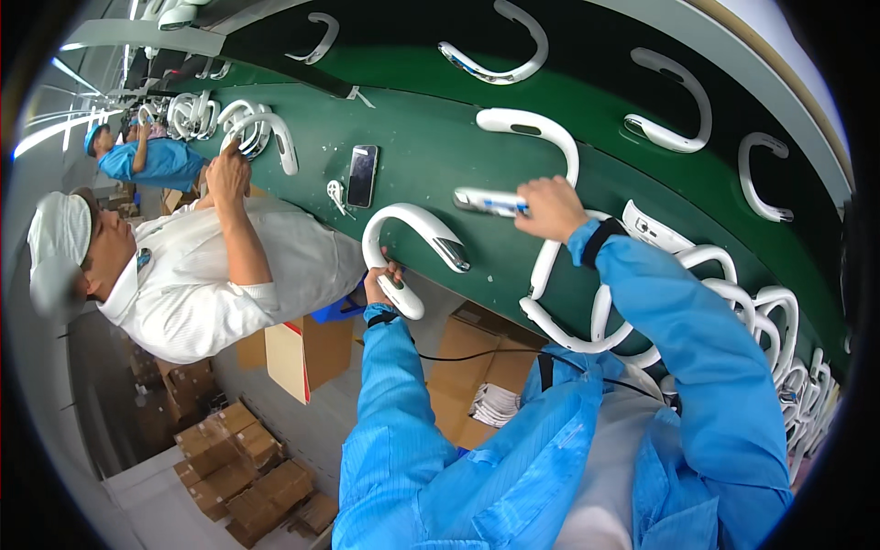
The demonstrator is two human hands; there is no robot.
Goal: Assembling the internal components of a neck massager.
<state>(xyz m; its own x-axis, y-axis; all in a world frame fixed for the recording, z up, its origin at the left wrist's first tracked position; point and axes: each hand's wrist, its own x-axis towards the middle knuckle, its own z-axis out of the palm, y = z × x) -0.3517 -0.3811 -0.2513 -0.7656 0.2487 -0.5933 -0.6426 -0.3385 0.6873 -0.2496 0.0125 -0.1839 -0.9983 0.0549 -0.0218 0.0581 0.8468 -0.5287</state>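
My left hand (385, 280) grips one end of a white U-shaped neckband piece (408, 238) at the near edge of the green belt (422, 147). Its other end, with a dark metallic tip, rests on the belt. My right hand (548, 209) holds a white and blue tube-shaped tool (486, 202) above the belt, pointing toward that neckband. Both forearms wear blue sleeves. A stack of white neckbands (715, 293) lies just right of my right wrist.
More white neckbands (500, 64) lie spread along the belt. A black phone (362, 175) and a small white part (336, 195) lie on it. A person in white (211, 266) handles neckbands (247, 128) to the left. Cardboard boxes (238, 458) stand on the floor below.
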